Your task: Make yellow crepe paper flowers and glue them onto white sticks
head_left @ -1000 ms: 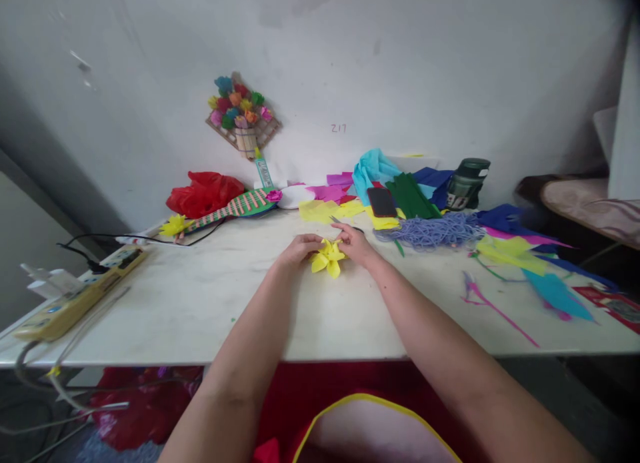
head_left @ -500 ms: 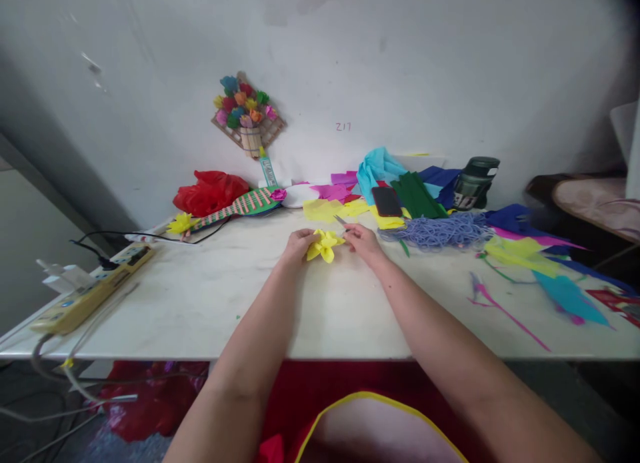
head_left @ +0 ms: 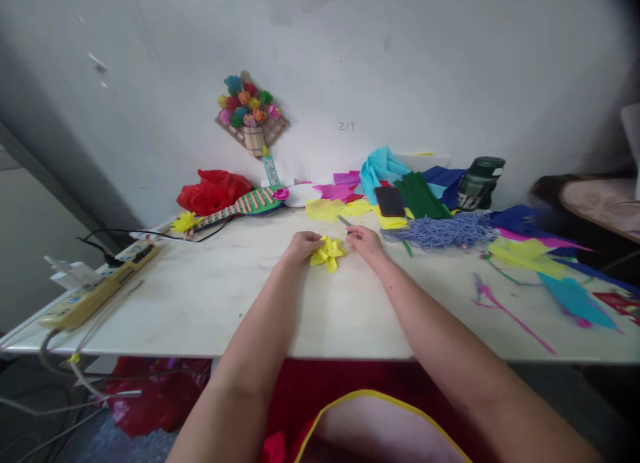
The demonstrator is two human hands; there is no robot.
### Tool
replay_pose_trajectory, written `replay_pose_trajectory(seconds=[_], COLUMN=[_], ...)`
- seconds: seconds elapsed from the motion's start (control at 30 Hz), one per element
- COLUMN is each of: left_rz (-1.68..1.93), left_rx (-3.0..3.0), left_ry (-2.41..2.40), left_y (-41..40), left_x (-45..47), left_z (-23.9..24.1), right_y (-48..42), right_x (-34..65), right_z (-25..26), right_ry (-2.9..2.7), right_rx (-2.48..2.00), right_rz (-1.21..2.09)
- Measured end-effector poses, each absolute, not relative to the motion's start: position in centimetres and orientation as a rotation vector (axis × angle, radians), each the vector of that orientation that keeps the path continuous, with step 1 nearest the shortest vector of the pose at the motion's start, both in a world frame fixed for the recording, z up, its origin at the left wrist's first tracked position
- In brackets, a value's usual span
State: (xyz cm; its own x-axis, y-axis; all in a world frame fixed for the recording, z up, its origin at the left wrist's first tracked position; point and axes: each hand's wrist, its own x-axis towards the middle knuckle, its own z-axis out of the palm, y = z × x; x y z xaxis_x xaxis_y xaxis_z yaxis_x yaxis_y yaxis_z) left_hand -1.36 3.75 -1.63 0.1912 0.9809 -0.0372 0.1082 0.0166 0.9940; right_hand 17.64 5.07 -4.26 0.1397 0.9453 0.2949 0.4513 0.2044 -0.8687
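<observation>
- So, the yellow star-shaped paper flower (head_left: 328,253) was held at its left edge by the left hand (head_left: 303,245), fingers bent and pinched onto a petal. Whether it was being rested on the white, smooth-topped table (head_left: 330,323) or lifted slightly couldn't be told.
- The slim, pointed metal scissors (head_left: 344,220) were gripped in the right hand (head_left: 367,241), with the tip poked out beyond the fingers, away from the body. The handles were mostly hidden by that hand.
- A small gap was left between the right hand and the flower, so no petal was being cut.
- Best guess on the step: petals being adjusted or checked, with the scissors kept handy.
- For any further snip, the flower would need to be steadied by the left hand and the blades turned inward first; for more shaping, the right fingertips would have to be freed up. Thin petals could be torn easily, so a light pinch was called for.
- Just right of the right hand, a loose periwinkle-blue string tangle (head_left: 445,231) was left untouched.
</observation>
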Motion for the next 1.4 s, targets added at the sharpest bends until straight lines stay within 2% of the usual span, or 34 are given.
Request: replay_pose_trajectory(seconds=[0.43,0.6,0.87,1.13,1.4], left_rz=[1.192,1.177,1.181,1.158,1.14], left_rx=[1.224,1.213,1.191,1.219,1.239], left_ry=[1.005,0.99,0.97,0.973,1.008], left_y=[4.0,4.0,3.7,4.0,4.0], left_x=[-0.9,-0.9,-0.8,-0.8,-0.8], left_z=[-1.6,-1.6,-1.6,-2.0,-1.8], right_y=[4.2,3.4,2.4,2.2,2.1], right_x=[20.4,20.8,19.2,18.4,18.5], right_z=[-1.6,-0.7,0.4,0.4,0.4], right_ry=[-1.418,-1.487,-2.021,-2.162,-2.133], right_rx=[-1.64,-1.883,-2.103,-2.129,-2.098], right_rz=[0.119,0.107,-0.014,-0.098,0.019])
